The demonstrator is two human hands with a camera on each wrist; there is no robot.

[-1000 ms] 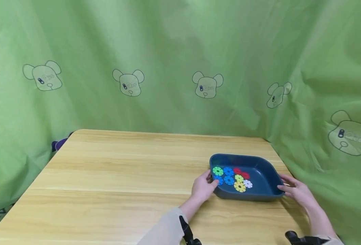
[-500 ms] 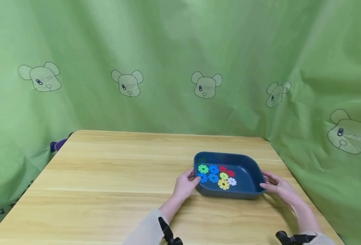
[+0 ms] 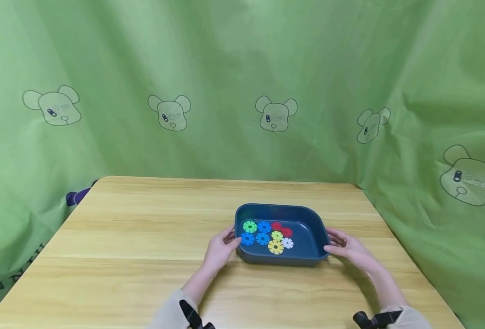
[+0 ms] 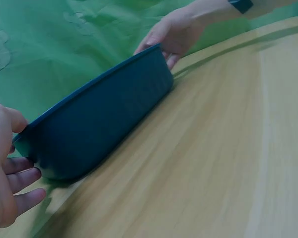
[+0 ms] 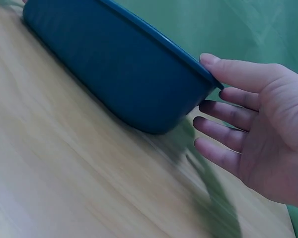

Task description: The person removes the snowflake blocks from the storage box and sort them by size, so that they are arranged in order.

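A dark blue rectangular plastic basin (image 3: 310,244) with rounded corners is near the middle of the table in the head view. My left hand (image 3: 219,250) grips its left end, thumb over the rim and fingers against the outer wall. At the opposite end, my right hand (image 3: 351,250) pinches the rim the same way, as the right wrist view shows closely. Inside lie several flat notched plastic discs, among them a green disc (image 3: 250,226), a yellow disc (image 3: 275,247), a white disc (image 3: 287,243) and blue and red ones. The basin is level, at or very close to the tabletop.
The light wooden table (image 3: 144,228) extends around the basin on all sides. Behind and beside it hangs a green curtain (image 3: 222,137) printed with bear heads. A purple object (image 3: 77,197) shows past the table's left edge.
Both hands have moved the basin leftward across the table, from the right side toward the middle. The discs have travelled with it, and both grips look unchanged.
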